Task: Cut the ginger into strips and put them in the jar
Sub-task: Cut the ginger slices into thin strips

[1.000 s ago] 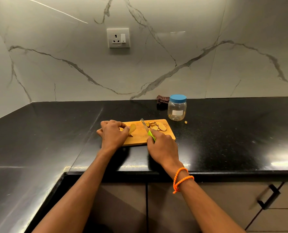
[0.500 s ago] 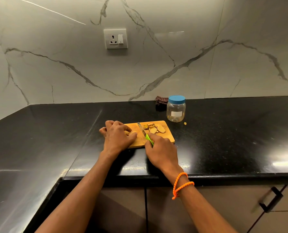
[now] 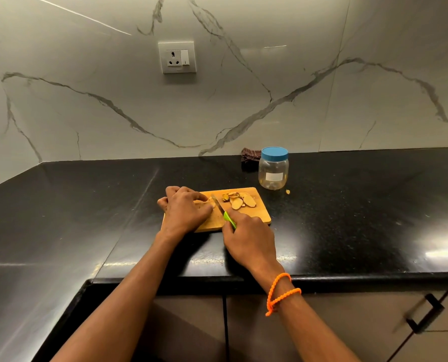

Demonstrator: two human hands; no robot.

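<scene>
Now the left hand (image 3: 185,210), fingers curled, pins a ginger piece (image 3: 210,203) on the wooden cutting board (image 3: 259,215); right hand (image 3: 249,239) grips the green-handled knife (image 3: 221,209), blade beside it. Ginger slices (image 3: 239,200) lie right; the lidded jar (image 3: 273,168) stands far right.

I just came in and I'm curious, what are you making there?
A person is cutting ginger on a wooden cutting board. The left hand holds a ginger piece down, and the right hand grips a green-handled knife with its blade right beside it. Ginger slices lie on the board. The jar stands behind, its blue lid still on.
</scene>
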